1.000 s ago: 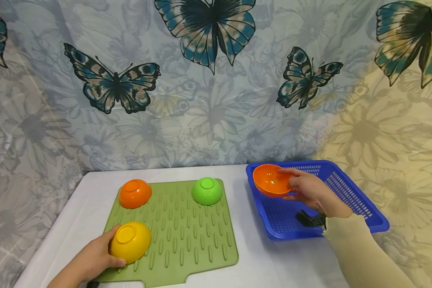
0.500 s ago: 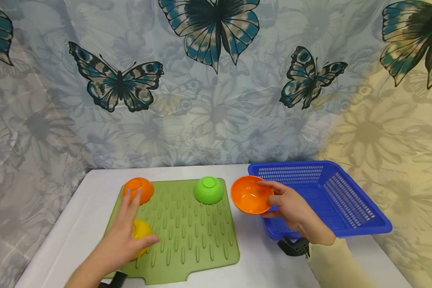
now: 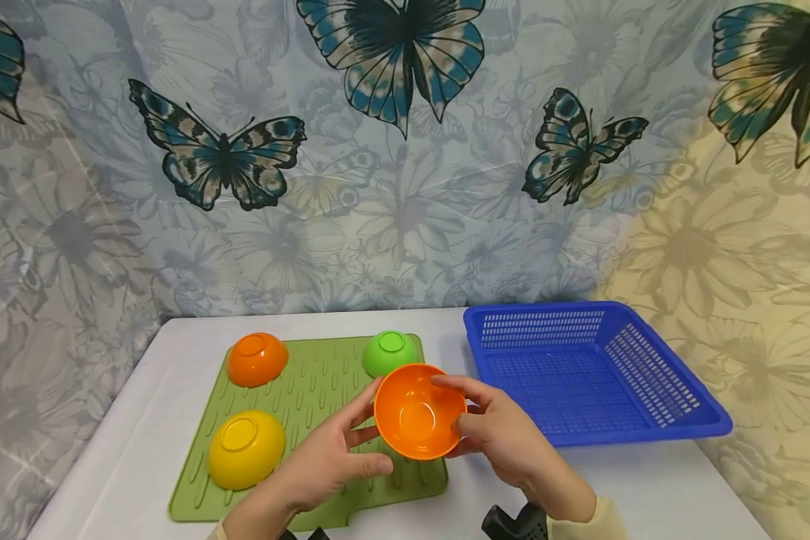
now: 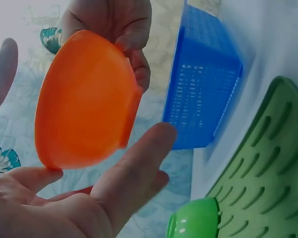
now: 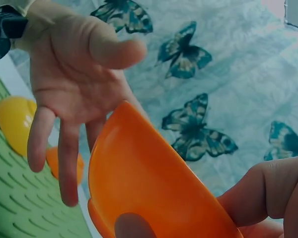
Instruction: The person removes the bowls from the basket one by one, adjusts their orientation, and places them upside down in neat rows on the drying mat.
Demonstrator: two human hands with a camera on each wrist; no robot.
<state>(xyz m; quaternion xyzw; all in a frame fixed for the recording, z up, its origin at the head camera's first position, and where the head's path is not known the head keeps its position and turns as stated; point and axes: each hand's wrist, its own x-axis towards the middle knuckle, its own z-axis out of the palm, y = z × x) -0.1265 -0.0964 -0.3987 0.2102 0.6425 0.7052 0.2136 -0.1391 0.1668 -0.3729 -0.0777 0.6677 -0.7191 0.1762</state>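
My right hand (image 3: 513, 442) pinches the rim of a small orange bowl (image 3: 420, 412), tilted so that its inside faces the head camera. On the bowl's other side is my left hand (image 3: 327, 454), fingers spread and mostly straight, thumb apart from the bowl. One finger of that hand appears to touch the rim in the left wrist view, where the bowl's outer side (image 4: 84, 104) shows. Three bowls sit upside down on a green ridged mat (image 3: 304, 390): a yellow bowl (image 3: 246, 450), another orange bowl (image 3: 256, 360) and a green bowl (image 3: 388, 352), just behind the held one.
A blue perforated plastic basket (image 3: 648, 433) stands on the right of the white-covered table (image 3: 439, 322), and no bowl shows in it. Behind the table hangs a butterfly-patterned cloth (image 3: 405, 225).
The right hand has carried the orange bowl left from over the basket to the mat's right part. The left hand has let go of the yellow bowl and moved right to the orange one.
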